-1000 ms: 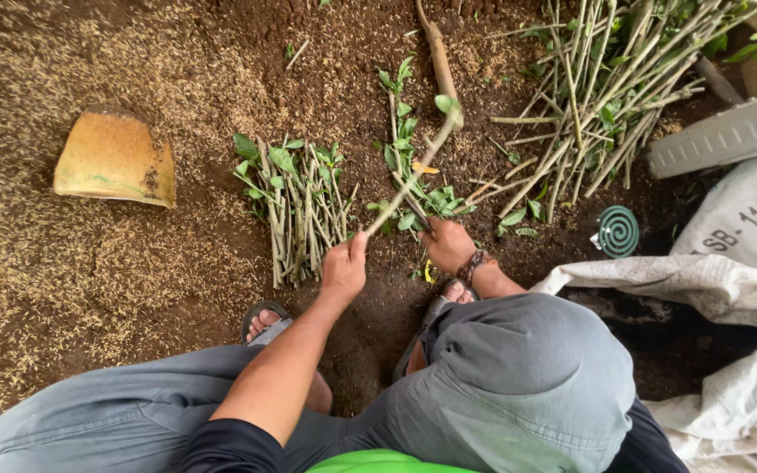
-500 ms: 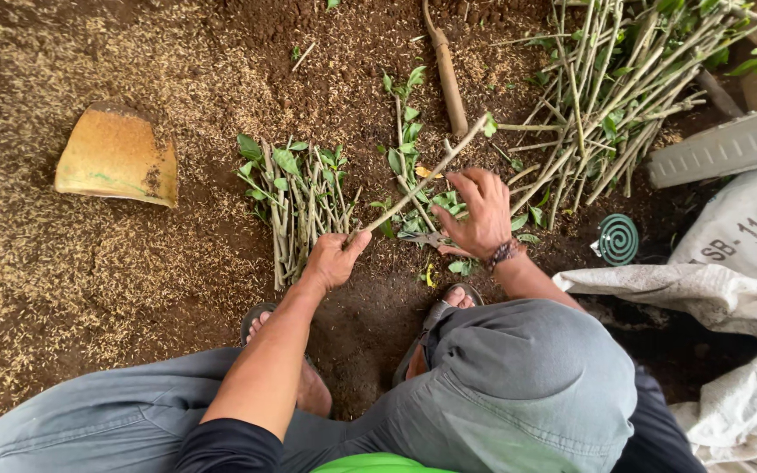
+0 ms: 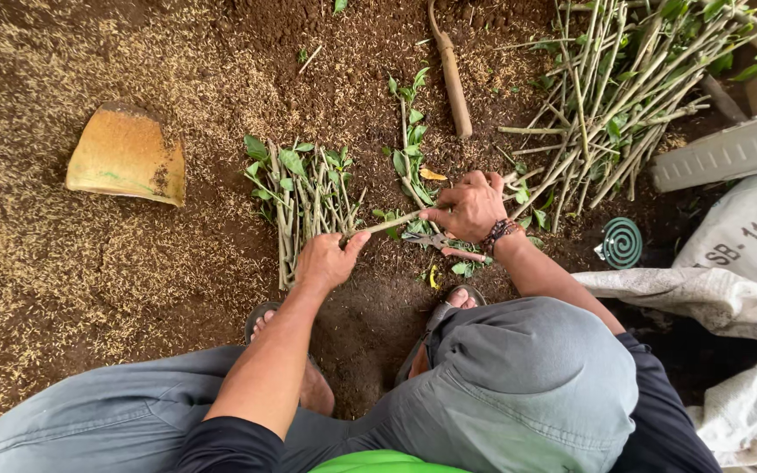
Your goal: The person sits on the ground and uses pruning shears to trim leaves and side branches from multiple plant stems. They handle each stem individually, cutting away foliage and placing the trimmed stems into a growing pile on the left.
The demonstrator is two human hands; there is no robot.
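Note:
My left hand (image 3: 326,260) pinches the near end of a thin pale green stem (image 3: 387,224). My right hand (image 3: 470,206), with a bead bracelet at the wrist, is closed over the stem's far end. The stem lies almost level between the two hands, just above the soil. Small pruning shears (image 3: 438,239) with red handles lie under my right hand; whether the hand touches them I cannot tell. A row of short leafy cuttings (image 3: 304,197) lies on the soil right behind my left hand.
A large pile of long cut stems (image 3: 624,96) lies at the upper right. A wooden-handled tool (image 3: 453,79), a curved orange-brown shard (image 3: 126,158), a green spiral coil (image 3: 621,243), white sacks (image 3: 738,298) and a grey ribbed panel (image 3: 729,149) surround me. Husk covers the soil at left.
The stem has dropped from a steep slant to nearly level. My right hand moved right and down onto its far end. My left hand slid slightly right.

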